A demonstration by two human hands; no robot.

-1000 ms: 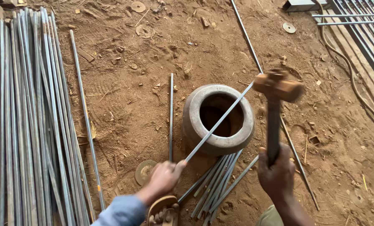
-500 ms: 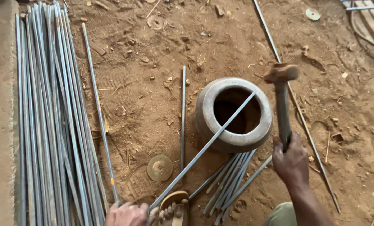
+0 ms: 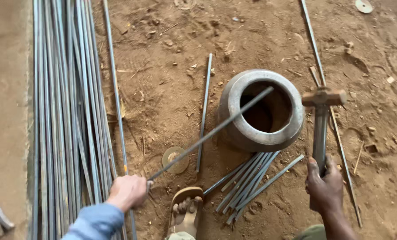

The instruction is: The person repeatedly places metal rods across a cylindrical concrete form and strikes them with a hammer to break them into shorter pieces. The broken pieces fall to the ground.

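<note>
My left hand (image 3: 128, 192) grips the near end of a thin steel rod (image 3: 209, 134) that slants up to the right, its far tip over the mouth of a heavy metal ring-shaped block (image 3: 234, 111) standing on the dirt. My right hand (image 3: 325, 189) holds the handle of a rusty hammer (image 3: 323, 100), head raised just right of the block. Several short cut rods (image 3: 249, 182) lie fanned out on the ground between my hands, below the block.
A long bundle of steel rods (image 3: 67, 111) lies along the left. One short rod (image 3: 204, 111) lies left of the block, a long one (image 3: 329, 106) at right. A round disc (image 3: 175, 159) and my sandalled foot (image 3: 186, 209) are near the bottom.
The view has shifted so the block sits further right. My left hand pulled the rod back toward me, its tip now at the block's mouth. The hammer stays raised beside the block.
</note>
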